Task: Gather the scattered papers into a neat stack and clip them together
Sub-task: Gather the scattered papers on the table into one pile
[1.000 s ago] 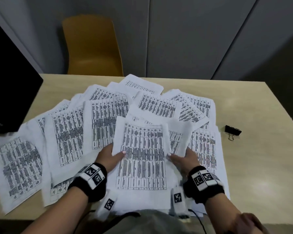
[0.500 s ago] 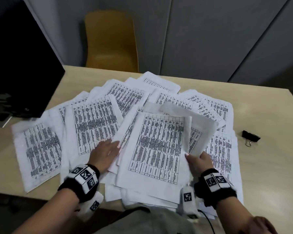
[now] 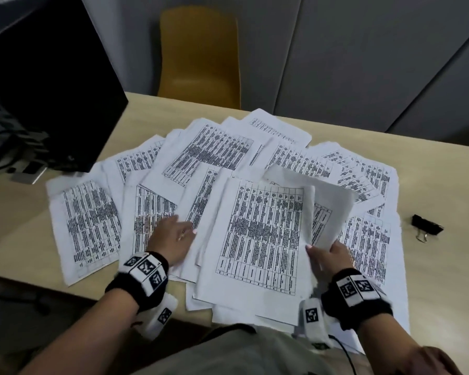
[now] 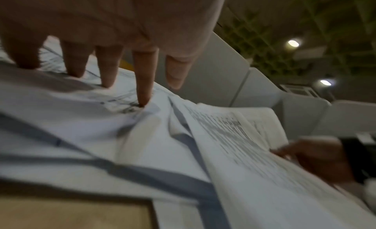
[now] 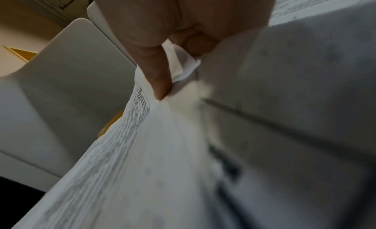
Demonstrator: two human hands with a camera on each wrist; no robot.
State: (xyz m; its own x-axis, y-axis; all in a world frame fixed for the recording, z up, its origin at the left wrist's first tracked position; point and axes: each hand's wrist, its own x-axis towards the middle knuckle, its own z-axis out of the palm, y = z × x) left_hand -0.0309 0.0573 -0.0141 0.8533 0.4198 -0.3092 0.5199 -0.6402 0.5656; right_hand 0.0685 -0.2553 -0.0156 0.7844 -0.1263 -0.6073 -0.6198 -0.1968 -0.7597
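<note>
Several printed sheets lie fanned over the beige table. In the middle, a small gathered bundle of papers is tilted up at its right edge. My right hand pinches that edge, thumb on top, and a blank-backed sheet curls up behind it. My left hand lies flat with straight fingers pressing on the sheets left of the bundle. A black binder clip rests on the bare table to the right, apart from the papers.
A black monitor with cables at its base stands at the back left. A yellow chair is behind the table against grey cabinet panels. The table's near edge runs just below my wrists.
My left hand has slid left off the bundle onto neighbouring sheets. My right hand has lifted the bundle's right edge and swung it counter to its earlier straight lie. The view has turned left.
</note>
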